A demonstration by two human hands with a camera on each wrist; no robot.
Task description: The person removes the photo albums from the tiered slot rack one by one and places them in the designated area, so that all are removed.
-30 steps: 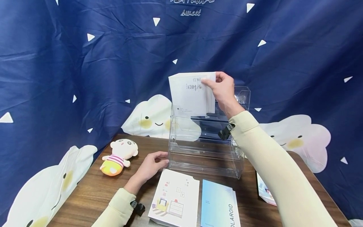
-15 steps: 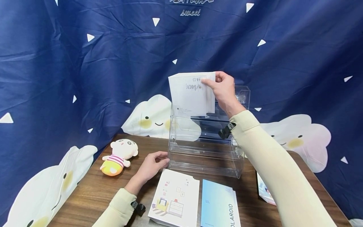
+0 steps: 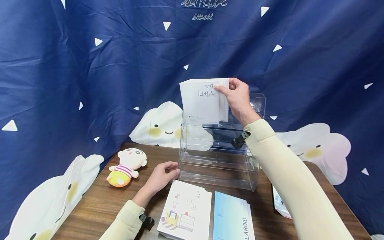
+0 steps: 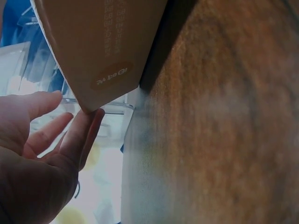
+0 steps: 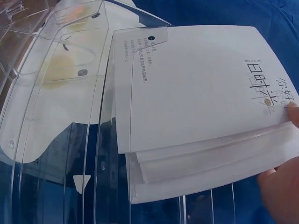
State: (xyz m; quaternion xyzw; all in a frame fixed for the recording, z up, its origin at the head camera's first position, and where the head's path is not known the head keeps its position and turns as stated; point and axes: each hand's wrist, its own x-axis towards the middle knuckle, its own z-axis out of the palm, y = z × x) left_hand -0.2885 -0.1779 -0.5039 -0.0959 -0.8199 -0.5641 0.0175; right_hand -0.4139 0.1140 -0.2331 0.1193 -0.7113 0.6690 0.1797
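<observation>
My right hand point(image 3: 238, 98) pinches the upper right edge of a white booklet point(image 3: 201, 103) with dark Chinese characters on its cover. Stepped layers show along the booklet's side in the right wrist view, where its lower end stands behind the clear front lip point(image 5: 149, 35) of a rack pocket. This clear plastic tiered rack point(image 3: 219, 181) stands on the table, and the booklet is at its top tier. My left hand point(image 3: 159, 176) is at the rack's lower left corner, its fingers loosely extended. In the left wrist view these fingertips lie close to a box-like corner point(image 4: 103, 79).
In front of the rack lie a thick white book point(image 3: 186, 213) with a furniture drawing and a blue booklet point(image 3: 231, 216) lettered in dark print. A plush toy point(image 3: 127, 168) lies at the left. Another book point(image 3: 280, 203) is partly hidden under my right forearm. A blue cloth point(image 3: 135, 66) hangs behind.
The whole head view has shifted slightly downward in the frame. Hands, booklet and rack keep the same places relative to each other.
</observation>
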